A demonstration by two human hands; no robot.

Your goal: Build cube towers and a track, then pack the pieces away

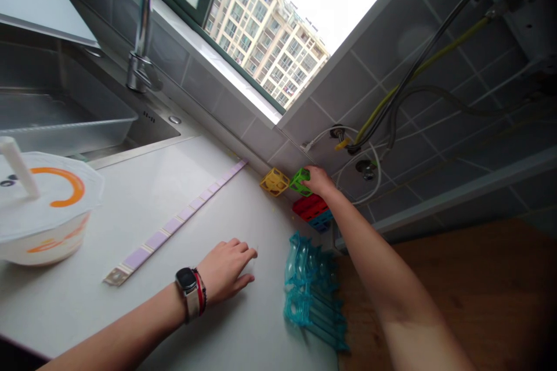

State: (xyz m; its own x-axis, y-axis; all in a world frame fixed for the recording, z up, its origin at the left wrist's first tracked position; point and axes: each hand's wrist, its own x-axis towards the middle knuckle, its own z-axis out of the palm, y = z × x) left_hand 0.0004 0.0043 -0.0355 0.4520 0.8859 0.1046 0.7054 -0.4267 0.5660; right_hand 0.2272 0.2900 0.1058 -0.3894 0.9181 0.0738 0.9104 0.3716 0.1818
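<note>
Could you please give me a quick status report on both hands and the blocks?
Right hand gripping green block at wall. Left hand flat on counter, empty. Yellow block alongside, red block beneath.

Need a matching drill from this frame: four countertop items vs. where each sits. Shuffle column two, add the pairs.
1. green block
2. yellow block
3. blue ridged tray
4. lidded bowl

A. counter's near-right edge, beside the wood surface
B. far left, in front of the sink
C. in the right hand's fingers
D. against the wall, just left of the green one

Pairs: 1-C, 2-D, 3-A, 4-B
</note>
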